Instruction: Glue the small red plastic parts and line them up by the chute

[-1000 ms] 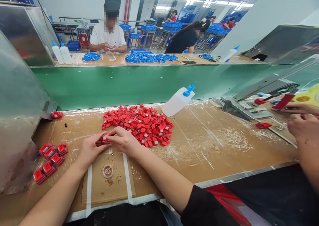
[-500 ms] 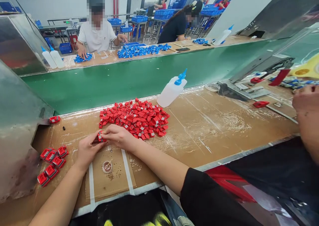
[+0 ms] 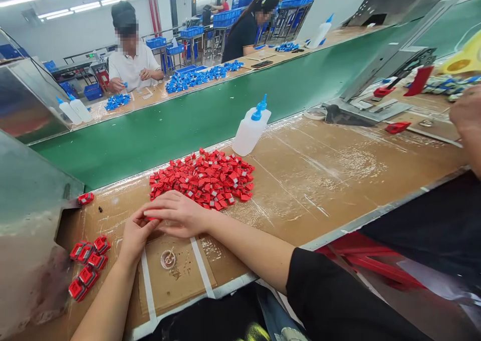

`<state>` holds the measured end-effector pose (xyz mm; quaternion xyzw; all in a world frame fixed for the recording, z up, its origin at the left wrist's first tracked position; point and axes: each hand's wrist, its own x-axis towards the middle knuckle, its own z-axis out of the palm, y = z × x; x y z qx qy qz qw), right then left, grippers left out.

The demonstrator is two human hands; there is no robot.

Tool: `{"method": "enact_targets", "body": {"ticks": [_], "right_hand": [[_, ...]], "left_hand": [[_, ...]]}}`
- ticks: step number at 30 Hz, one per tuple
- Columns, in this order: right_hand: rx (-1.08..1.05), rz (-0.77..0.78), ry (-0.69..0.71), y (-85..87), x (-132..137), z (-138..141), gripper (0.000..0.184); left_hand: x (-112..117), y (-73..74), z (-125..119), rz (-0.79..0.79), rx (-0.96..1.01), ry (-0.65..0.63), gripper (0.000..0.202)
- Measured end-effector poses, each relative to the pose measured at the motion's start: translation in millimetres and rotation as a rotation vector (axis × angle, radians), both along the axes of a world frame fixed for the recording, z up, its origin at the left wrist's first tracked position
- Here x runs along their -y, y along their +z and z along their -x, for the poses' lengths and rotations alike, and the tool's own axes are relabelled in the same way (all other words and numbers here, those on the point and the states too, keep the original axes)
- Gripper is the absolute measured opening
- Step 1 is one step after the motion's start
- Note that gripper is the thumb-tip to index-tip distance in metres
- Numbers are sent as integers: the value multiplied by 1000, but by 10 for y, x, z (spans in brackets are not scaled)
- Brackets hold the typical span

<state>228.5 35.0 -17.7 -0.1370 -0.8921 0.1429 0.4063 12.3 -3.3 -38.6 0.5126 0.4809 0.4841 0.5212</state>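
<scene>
My left hand (image 3: 136, 231) is closed on a small red plastic part, of which only a sliver of red shows between the fingers. Over it lies my right hand (image 3: 179, 213), its fingers bent together around the same part and covering most of it. Just beyond my hands spreads a heap of small red plastic pieces (image 3: 210, 178) with grey patches. Left of my left wrist, several red-and-grey assembled parts (image 3: 87, 266) lie in a cluster. Below my hands, a small round dish (image 3: 168, 259) with a thin stick in it rests on a taped cardboard sheet (image 3: 176, 291).
A white squeeze bottle (image 3: 248, 133) with blue caps stands behind the heap. Metal housing (image 3: 33, 220) bounds the left side. A lever press (image 3: 391, 93) and another person's hand (image 3: 468, 118) are at right. Two people sit beyond the green belt (image 3: 180, 125).
My right hand has turned and closed over the red part, which showed plainly before. The camera view has tilted upward. Across the belt, the person in white has raised both hands.
</scene>
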Motion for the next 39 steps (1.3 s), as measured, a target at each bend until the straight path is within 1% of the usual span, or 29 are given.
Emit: {"method": "enact_targets", "body": {"ticks": [2, 3, 4, 5, 7, 8, 10, 15, 18, 20, 22, 23, 25, 26, 27, 28, 30, 31, 32, 33, 34, 35, 36, 37, 38, 39], "right_hand": [[-33, 141, -21, 47, 54, 7, 83], [-44, 216, -35, 60, 76, 16, 94], [-41, 288, -40, 64, 93, 27, 100], [-21, 357, -32, 61, 104, 39, 100], [37, 469, 7, 35, 114, 61, 89], [60, 502, 19, 17, 113, 70, 83], [77, 514, 5, -24, 111, 85, 75], [86, 453, -84, -91, 123, 134, 71], [94, 415, -95, -69, 129, 134, 71], [97, 340, -84, -21, 121, 104, 74], [98, 187, -39, 41, 106, 62, 75], [94, 85, -22, 75, 98, 43, 70], [70, -124, -28, 146, 99, 13, 50], [59, -205, -43, 183, 116, -2, 41], [53, -261, -59, 220, 151, -23, 36], [55, -293, -72, 255, 205, -58, 35], [93, -304, -86, 298, 377, -191, 42], [121, -287, -110, 297, 490, -300, 45], [147, -259, -153, 273, 616, -441, 46], [175, -222, -211, 224, 747, -616, 45], [204, -177, -286, 150, 877, -823, 44], [237, -130, -370, 54, 996, -1058, 41], [276, -86, -452, -58, 1096, -1315, 38], [311, -47, -527, -177, 1169, -1582, 35], [341, -6, -606, -292, 1212, -1848, 33], [359, 33, -689, -391, 1222, -2096, 33]], "left_hand": [[32, 4, -13, -50, -9, 14, 57], [54, 7, -22, -68, -23, -1, 56], [79, 12, -34, -83, -44, -28, 55], [106, 16, -47, -98, -74, -60, 53], [158, 25, -80, -136, -132, -98, 46], [181, 31, -97, -154, -150, -104, 43], [217, 48, -130, -174, -163, -115, 38], [251, 108, -174, -184, -163, -137, 35], [238, 141, -169, -156, -150, -114, 32], [222, 159, -151, -147, -163, -82, 31], [212, 177, -131, -159, -171, -28, 34], [212, 187, -126, -160, -161, -3, 37], [226, 217, -132, -139, -114, 16, 45], [241, 239, -143, -127, -88, 3, 49], [262, 270, -155, -119, -76, -29, 51], [287, 311, -163, -115, -80, -79, 53], [353, 418, -137, -124, -144, -208, 57], [391, 479, -88, -135, -230, -257, 57], [430, 537, -6, -152, -361, -269, 57], [469, 584, 108, -178, -530, -233, 57], [509, 614, 255, -210, -725, -159, 57], [548, 622, 426, -242, -930, -56, 57], [585, 607, 612, -268, -1111, 40, 57], [620, 571, 802, -284, -1258, 102, 54], [649, 520, 981, -290, -1368, 147, 50], [670, 463, 1139, -286, -1440, 156, 45]]}}
